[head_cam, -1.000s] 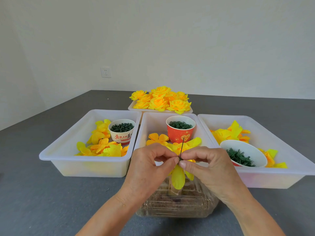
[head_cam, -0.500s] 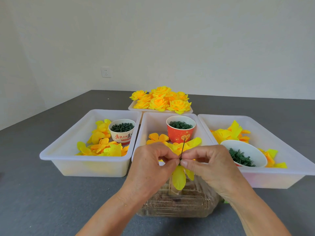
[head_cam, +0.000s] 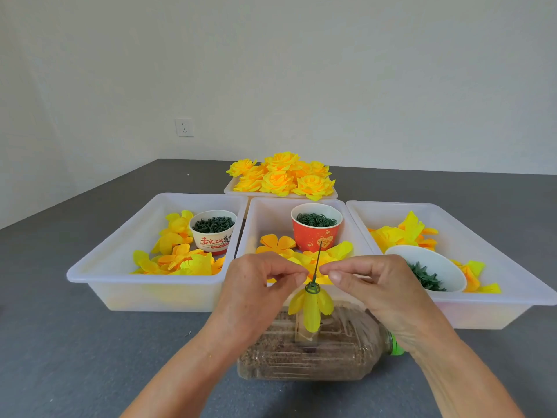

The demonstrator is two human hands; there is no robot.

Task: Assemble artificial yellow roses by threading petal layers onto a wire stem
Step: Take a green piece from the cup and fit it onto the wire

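A thin green wire stem (head_cam: pixel 318 257) stands upright out of a plastic bottle (head_cam: pixel 331 357) that lies on its side, filled with grainy material. On the wire hangs a yellow petal layer (head_cam: pixel 312 309), drooping down, with a small green ring piece (head_cam: pixel 312 288) seated on top of it. My left hand (head_cam: pixel 256 291) and my right hand (head_cam: pixel 376 288) hover on either side of the wire just above the ring. On each hand the thumb and forefinger are curled together, with nothing visible between them.
Three white trays sit behind the bottle: left tray (head_cam: pixel 105 277) with petals and a white cup (head_cam: pixel 214 239), middle tray (head_cam: pixel 262 212) with petals and a red cup (head_cam: pixel 313 239), right tray (head_cam: pixel 512 297) with petals and a white bowl (head_cam: pixel 434 263). Finished yellow roses (head_cam: pixel 283 176) fill a tray behind them.
Both hands were pinching together at the wire above the petals. They have since drawn slightly apart, uncovering the green ring and the petal layer below it.
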